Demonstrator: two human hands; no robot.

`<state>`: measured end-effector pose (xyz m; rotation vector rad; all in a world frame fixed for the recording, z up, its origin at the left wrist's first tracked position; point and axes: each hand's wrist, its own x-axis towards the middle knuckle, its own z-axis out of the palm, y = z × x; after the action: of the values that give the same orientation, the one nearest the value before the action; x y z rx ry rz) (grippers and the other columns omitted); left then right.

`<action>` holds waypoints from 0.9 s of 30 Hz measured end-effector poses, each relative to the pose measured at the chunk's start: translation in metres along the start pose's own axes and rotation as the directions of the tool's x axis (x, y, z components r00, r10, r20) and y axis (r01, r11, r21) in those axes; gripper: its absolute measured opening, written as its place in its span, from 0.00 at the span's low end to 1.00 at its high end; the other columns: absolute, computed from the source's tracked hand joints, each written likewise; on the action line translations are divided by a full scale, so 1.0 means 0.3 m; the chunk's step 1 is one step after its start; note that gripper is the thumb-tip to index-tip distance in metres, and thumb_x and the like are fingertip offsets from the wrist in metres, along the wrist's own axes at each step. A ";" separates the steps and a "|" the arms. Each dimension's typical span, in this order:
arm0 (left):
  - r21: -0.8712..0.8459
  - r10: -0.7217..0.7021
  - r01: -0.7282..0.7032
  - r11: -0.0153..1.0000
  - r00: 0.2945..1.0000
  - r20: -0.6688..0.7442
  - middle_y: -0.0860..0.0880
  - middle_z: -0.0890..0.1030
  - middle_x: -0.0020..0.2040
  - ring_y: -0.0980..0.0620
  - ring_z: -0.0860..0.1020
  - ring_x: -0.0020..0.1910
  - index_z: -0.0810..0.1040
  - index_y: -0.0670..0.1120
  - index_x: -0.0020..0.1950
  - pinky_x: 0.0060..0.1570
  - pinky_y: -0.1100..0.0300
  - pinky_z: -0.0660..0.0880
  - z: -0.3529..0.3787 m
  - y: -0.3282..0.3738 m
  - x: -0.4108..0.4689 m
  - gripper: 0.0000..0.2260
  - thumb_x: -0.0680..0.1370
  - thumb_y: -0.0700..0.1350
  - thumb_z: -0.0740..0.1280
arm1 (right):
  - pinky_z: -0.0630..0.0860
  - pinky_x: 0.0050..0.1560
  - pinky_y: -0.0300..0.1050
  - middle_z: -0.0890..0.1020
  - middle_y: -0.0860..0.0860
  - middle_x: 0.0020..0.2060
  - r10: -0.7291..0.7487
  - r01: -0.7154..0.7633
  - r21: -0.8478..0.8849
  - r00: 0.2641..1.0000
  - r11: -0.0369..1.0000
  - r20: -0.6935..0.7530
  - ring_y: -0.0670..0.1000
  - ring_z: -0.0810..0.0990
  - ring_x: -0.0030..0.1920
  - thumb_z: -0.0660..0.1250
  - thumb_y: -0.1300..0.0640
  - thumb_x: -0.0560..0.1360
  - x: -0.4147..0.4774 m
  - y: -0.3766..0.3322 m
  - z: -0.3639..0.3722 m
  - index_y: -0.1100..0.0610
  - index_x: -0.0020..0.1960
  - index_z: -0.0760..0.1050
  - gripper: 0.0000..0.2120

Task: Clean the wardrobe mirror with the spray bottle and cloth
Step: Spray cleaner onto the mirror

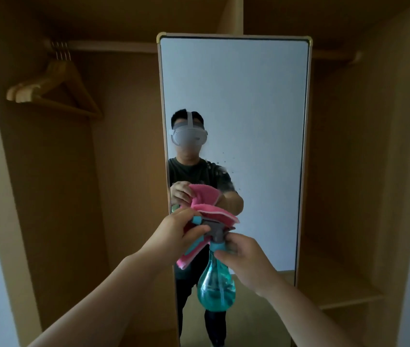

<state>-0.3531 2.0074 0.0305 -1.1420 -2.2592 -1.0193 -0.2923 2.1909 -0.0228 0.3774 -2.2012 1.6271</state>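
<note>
Spray bottle (216,286) and cloth (215,213) are held together in both hands before the wardrobe mirror (234,101)

Nearest the lens, the left hand (174,232) is curled around the pink cloth, its thumb laid over the grey sprayer head, while the right hand (247,262) is clenched round the bottle's neck just under the collar. The bottle hangs upright, close to the lower glass, and fine droplets (224,169) are seen on the mirror higher up. The cloth is draped over the nozzle, so a squeeze of the trigger would probably wet the cloth instead of the glass. With the grip shared at the head, the bottle could slip and knock the mirror if one hand is released carelessly
</note>
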 end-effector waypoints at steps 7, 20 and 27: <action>0.192 -0.025 0.011 0.981 0.997 0.074 0.65 0.72 0.48 0.62 0.75 0.45 0.75 0.60 0.44 0.40 0.71 0.73 -0.071 -0.055 -0.014 0.07 0.72 0.62 0.65 | 0.80 0.49 0.41 0.85 0.46 0.46 -0.097 0.100 0.024 0.989 0.995 -0.113 0.47 0.83 0.49 0.71 0.58 0.74 0.025 -0.044 -0.024 0.49 0.53 0.79 0.08; 0.253 0.247 -0.246 0.936 0.969 0.028 0.55 0.77 0.47 0.56 0.77 0.43 0.84 0.46 0.50 0.45 0.69 0.73 -0.095 0.025 -0.016 0.11 0.79 0.50 0.65 | 0.76 0.45 0.43 0.81 0.56 0.39 -0.041 -0.013 0.415 0.992 0.910 0.121 0.52 0.79 0.41 0.70 0.47 0.73 0.049 -0.110 -0.003 0.56 0.45 0.80 0.12; 0.270 0.165 -0.189 0.944 0.980 0.107 0.55 0.76 0.48 0.58 0.75 0.45 0.83 0.48 0.52 0.44 0.74 0.70 -0.113 0.014 -0.006 0.11 0.75 0.53 0.69 | 0.74 0.41 0.41 0.78 0.55 0.36 -0.020 -0.066 0.466 0.984 0.882 0.178 0.49 0.77 0.36 0.70 0.55 0.73 0.059 -0.167 0.007 0.58 0.46 0.81 0.07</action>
<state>-0.3476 1.9823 0.0533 -1.2535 -2.2264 -0.5705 -0.2869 2.1743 0.0273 0.6537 -1.9047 2.2193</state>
